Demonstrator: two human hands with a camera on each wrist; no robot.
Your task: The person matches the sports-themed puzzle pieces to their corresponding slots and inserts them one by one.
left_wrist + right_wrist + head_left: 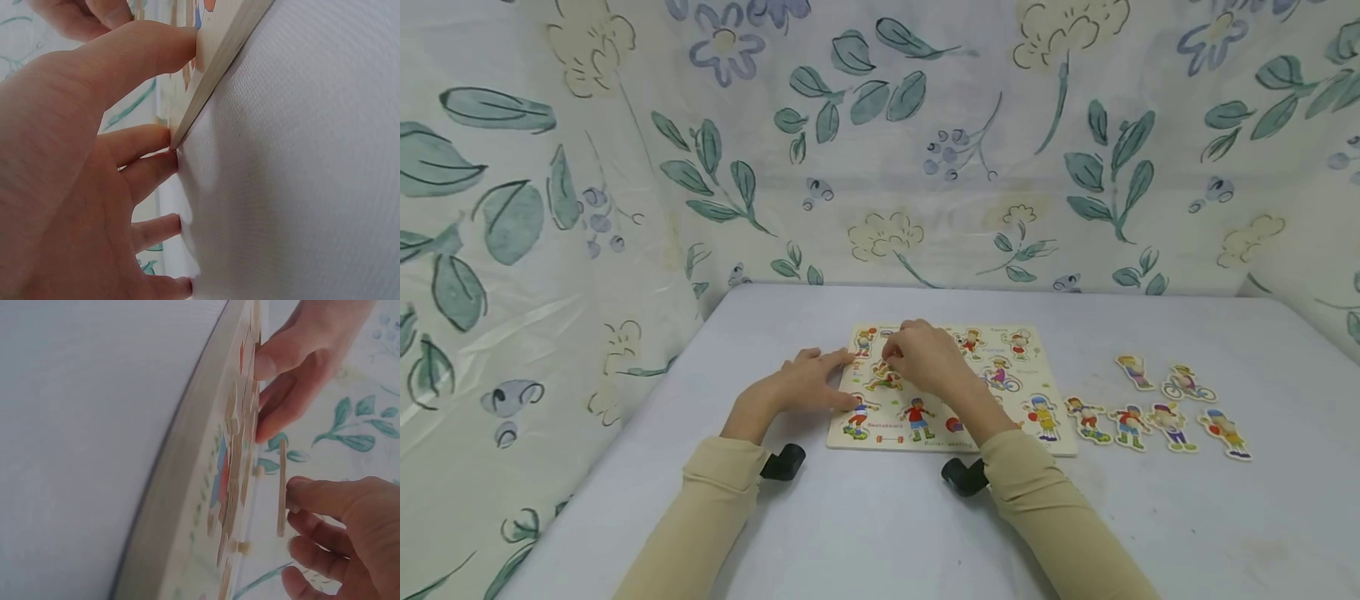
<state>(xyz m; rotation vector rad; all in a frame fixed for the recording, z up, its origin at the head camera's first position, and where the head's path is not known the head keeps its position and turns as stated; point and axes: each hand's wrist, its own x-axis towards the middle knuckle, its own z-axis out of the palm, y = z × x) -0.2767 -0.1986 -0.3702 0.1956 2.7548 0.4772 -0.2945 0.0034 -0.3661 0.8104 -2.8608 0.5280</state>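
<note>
A wooden peg puzzle board (891,408) with sports figures lies flat on the table. My left hand (805,383) rests at its left side, thumb on the top face and fingers spread along the edge and tabletop, as the left wrist view shows. Over the board's upper middle, my right hand (925,358) pinches a thin wooden puzzle piece (282,487). That piece appears edge-on and raised off the board in the right wrist view; its picture is hidden. Near the right hand are a runner figure (885,377) and a cyclist figure (1000,375) on the board.
Several loose figure pieces lie right of the board, among them a cyclist piece (1187,383), a skateboarder piece (1086,419) and a basketball player piece (1225,433). White cloth covers the table (865,525). A flowered curtain (970,208) hangs behind and at the sides.
</note>
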